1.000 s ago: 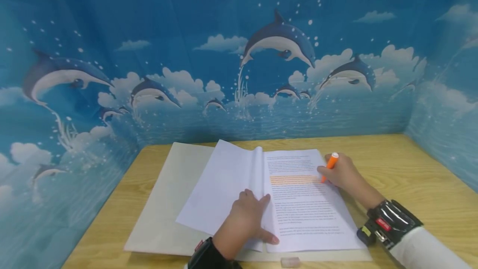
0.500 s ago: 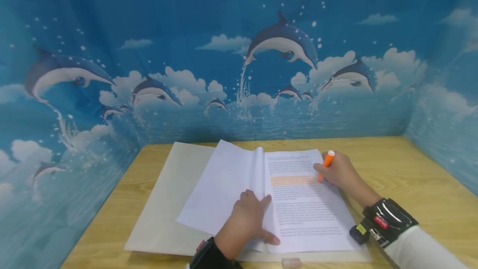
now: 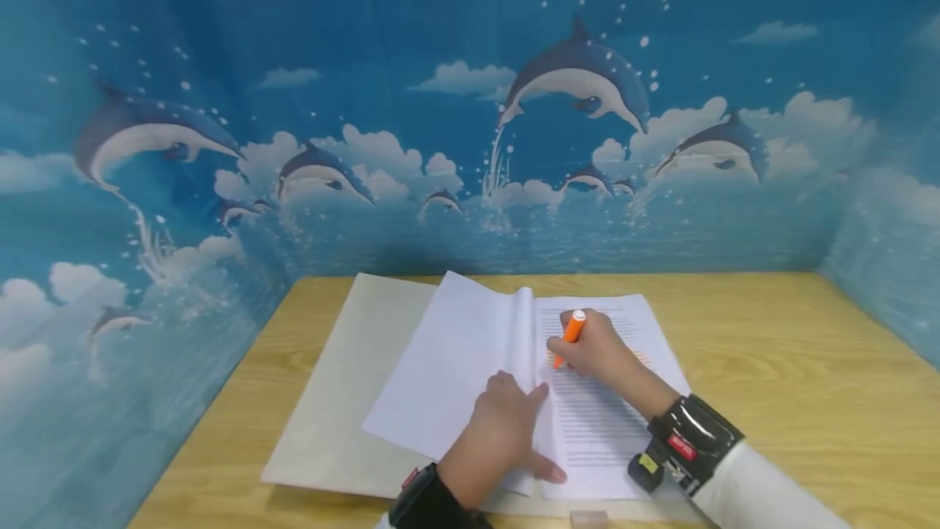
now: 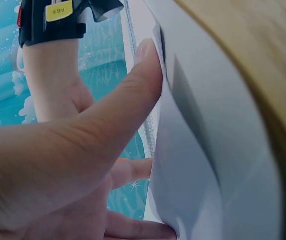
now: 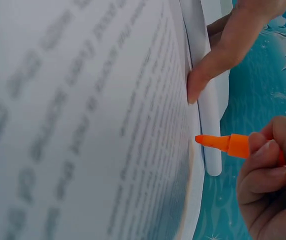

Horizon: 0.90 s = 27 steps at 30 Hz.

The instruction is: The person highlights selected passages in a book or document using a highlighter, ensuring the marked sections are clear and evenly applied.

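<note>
My right hand (image 3: pixel 605 356) pinches an orange highlighter (image 3: pixel 570 333) over the left part of a printed page (image 3: pixel 598 439). In the right wrist view the highlighter's orange tip (image 5: pixel 199 139) is at the page near the fold; whether it touches cannot be told. An orange band (image 3: pixel 640 356) of marked text shows partly beyond my right hand. With fingers spread, my left hand (image 3: pixel 503 431) presses on the fold between the printed page and the turned-over white sheets (image 3: pixel 441 374). The left thumb (image 4: pixel 140 82) rests along the paper's lower edge.
A large cream folder or board (image 3: pixel 330 431) lies open under the sheets on the wooden table (image 3: pixel 778 349). A small pale block (image 3: pixel 589 518), its kind unclear, lies at the near edge. A dolphin-print curtain (image 3: pixel 441 104) stands behind the table.
My right hand has moved the highlighter leftward from the page's right edge to near the fold. The left hand keeps its place on the paper. The head view has shifted slightly.
</note>
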Each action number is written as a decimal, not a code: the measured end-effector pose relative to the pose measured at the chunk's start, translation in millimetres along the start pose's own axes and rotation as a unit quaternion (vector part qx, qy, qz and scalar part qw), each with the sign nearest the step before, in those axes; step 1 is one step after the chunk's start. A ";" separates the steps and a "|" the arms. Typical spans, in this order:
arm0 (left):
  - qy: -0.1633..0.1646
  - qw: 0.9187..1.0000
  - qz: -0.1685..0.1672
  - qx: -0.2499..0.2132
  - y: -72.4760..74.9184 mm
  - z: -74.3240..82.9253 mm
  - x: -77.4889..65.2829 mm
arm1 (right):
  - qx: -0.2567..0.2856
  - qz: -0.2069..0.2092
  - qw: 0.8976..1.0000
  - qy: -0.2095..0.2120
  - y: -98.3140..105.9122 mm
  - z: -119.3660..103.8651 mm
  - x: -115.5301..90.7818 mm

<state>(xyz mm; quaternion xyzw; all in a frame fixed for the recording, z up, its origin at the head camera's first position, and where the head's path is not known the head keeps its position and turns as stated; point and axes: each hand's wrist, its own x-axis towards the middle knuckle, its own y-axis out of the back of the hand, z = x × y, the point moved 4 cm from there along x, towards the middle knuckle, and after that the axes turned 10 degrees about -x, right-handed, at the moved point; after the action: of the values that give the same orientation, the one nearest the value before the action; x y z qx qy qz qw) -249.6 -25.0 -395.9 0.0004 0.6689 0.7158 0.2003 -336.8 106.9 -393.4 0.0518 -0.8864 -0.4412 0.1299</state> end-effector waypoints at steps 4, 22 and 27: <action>-0.001 1.000 0.003 0.021 -1.3 0.8 0.0 | 0.001 0.009 1.000 0.000 -4.6 -1.6 1.2; 0.006 1.000 0.000 0.000 -1.5 3.0 0.2 | 0.006 -0.015 1.000 -0.006 -4.8 2.9 1.1; 0.006 1.000 0.008 -0.010 -0.7 0.9 -0.8 | -0.003 -0.013 1.000 0.004 -2.6 4.5 1.3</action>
<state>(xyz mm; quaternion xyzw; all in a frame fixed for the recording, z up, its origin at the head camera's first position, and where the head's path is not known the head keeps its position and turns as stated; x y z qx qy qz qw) -248.4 -24.3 -396.3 -0.0008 0.6626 0.7242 0.1909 -339.4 108.5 -397.8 0.0643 -0.8839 -0.4453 0.1279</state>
